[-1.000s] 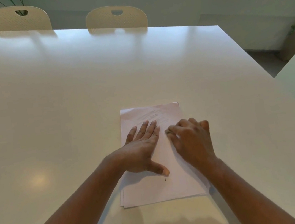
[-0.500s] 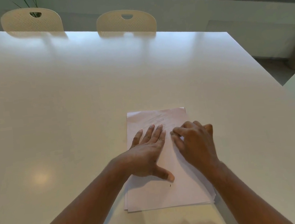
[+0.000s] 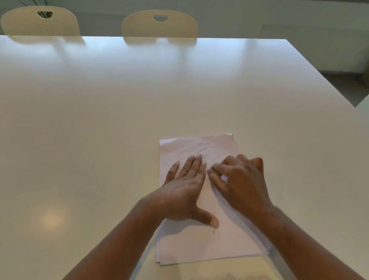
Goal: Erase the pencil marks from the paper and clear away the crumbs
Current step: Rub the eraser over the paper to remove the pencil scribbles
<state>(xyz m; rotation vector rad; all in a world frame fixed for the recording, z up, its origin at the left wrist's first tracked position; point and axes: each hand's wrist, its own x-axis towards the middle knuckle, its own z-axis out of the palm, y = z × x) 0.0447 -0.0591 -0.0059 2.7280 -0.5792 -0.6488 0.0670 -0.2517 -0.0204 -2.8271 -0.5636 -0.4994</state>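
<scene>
On the white table, near edge: my left hand lies flat with straight fingers, pressing the left half of the paper. The paper is a stack; several edges show at its lower left corner, count not resolvable. Faint pencil marks sit just beyond my fingertips, too faint to read. One dark speck lies just below my thumb. My right hand, fingers curled, pinches a small pale piece against the sheet, just beside my left forefinger.

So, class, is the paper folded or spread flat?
Spread flat: the paper lies unfolded on the table, with the left hand pressing it down, fingers straight.
</scene>
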